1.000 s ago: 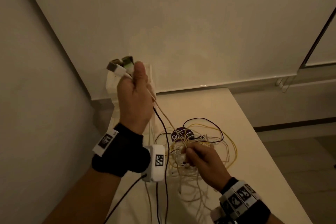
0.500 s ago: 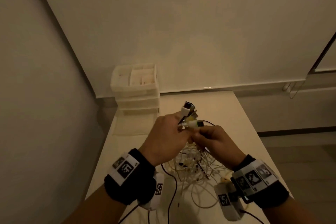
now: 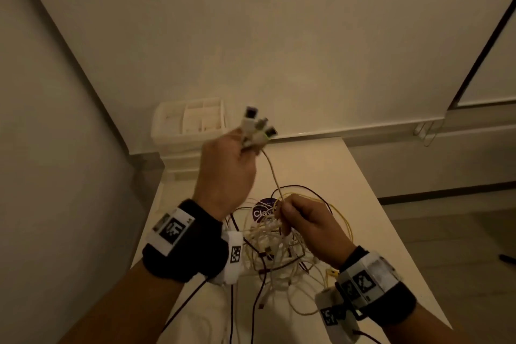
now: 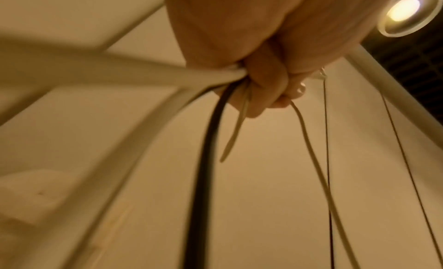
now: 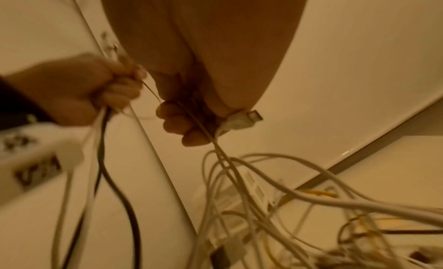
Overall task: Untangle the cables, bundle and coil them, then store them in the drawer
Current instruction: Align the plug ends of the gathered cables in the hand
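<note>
A tangle of white, yellow and dark cables (image 3: 282,243) lies on the white table (image 3: 371,220). My left hand (image 3: 226,173) is raised above it and grips a bunch of cable ends, whose USB plugs (image 3: 258,127) stick out past the fingers. In the left wrist view its curled fingers (image 4: 266,83) clamp white and black cables. A white cable (image 3: 272,170) runs taut from that bunch down to my right hand (image 3: 304,225), which pinches it just over the tangle. In the right wrist view the right fingers (image 5: 184,125) also hold a white USB plug (image 5: 244,119).
A white plastic drawer unit (image 3: 190,128) stands at the table's far left corner against the wall, its top tray showing compartments. A round purple sticker (image 3: 264,209) lies under the cables. The table's right edge drops to the floor.
My left hand has lifted up and left with its bunch of plugs, while the right hand has dropped to the tangle, so a white cable now stretches between them.
</note>
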